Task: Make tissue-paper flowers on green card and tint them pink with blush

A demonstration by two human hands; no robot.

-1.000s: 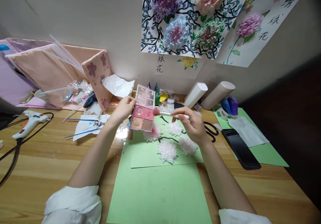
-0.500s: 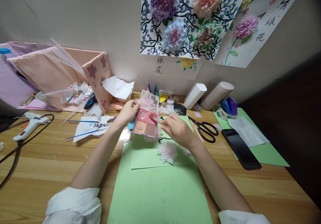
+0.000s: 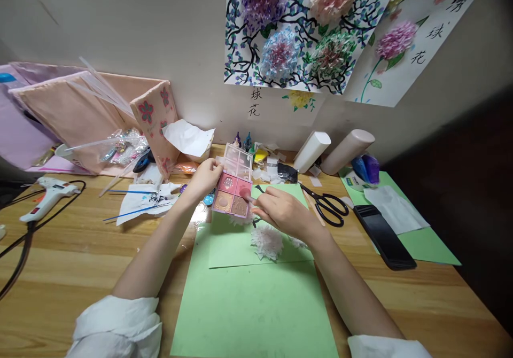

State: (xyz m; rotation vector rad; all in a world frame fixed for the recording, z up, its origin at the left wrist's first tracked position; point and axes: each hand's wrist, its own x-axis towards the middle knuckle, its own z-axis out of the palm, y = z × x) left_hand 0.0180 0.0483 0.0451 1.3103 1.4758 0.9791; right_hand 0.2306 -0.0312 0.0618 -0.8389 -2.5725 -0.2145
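My left hand (image 3: 207,177) grips the upper left side of an open makeup palette (image 3: 227,202), holding it tilted above the green paper. The palette has pink and tan pans and a clear lid folded back. Between the fingers of my right hand (image 3: 280,208) is a makeup brush (image 3: 245,193), its reddish bristles at the upper right pink pan. Below the hands, a pale, fluffy paper flower (image 3: 267,242) sits on a green sheet (image 3: 232,251). Other pale flowers there are partly hidden by the palette and my right hand.
Black scissors (image 3: 331,208) and a black phone (image 3: 385,237) lie to the right. A hot glue gun (image 3: 50,200) with its cord is at the left, near thin blue sticks on stained tissue (image 3: 140,208). White bottles (image 3: 312,152) stand against the wall.
The brush and my right hand have shifted slightly downward, with the bristles lower on the pink pan. My left hand still holds the palette in nearly the same place.
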